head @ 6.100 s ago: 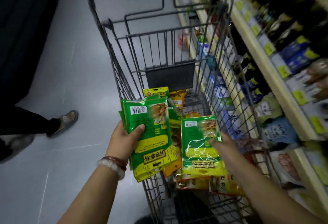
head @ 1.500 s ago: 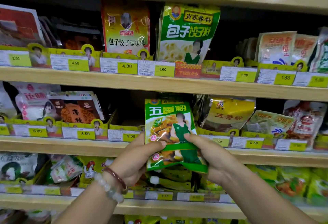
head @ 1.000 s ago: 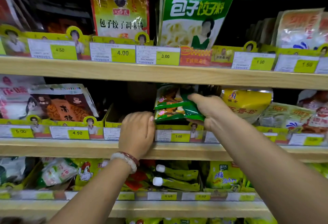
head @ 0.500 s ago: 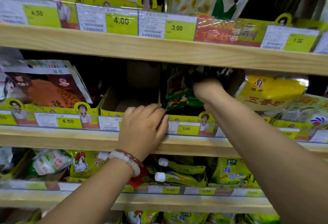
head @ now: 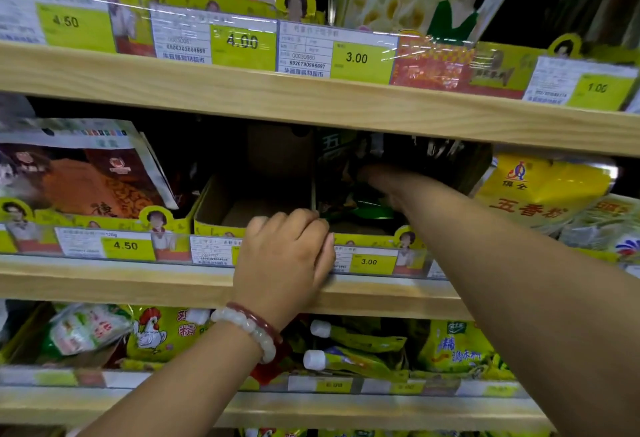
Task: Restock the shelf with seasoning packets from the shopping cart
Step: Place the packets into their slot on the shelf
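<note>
A: Head view. Where do we find our left hand?

B: Our left hand (head: 284, 256) rests with curled fingers over the front lip of the yellow cardboard display tray (head: 214, 210) on the middle pale wooden shelf (head: 104, 281); it grips the tray edge.

A: And our right hand?

B: Our right hand (head: 377, 177) reaches deep into the neighbouring tray compartment, in shadow. We cannot tell whether its fingers are wide or closed.

A: Where are the green seasoning packets (head: 363, 208)?

B: Inside that right compartment, touching our right hand, above the yellow 3.00 price tag (head: 369, 261).
</note>
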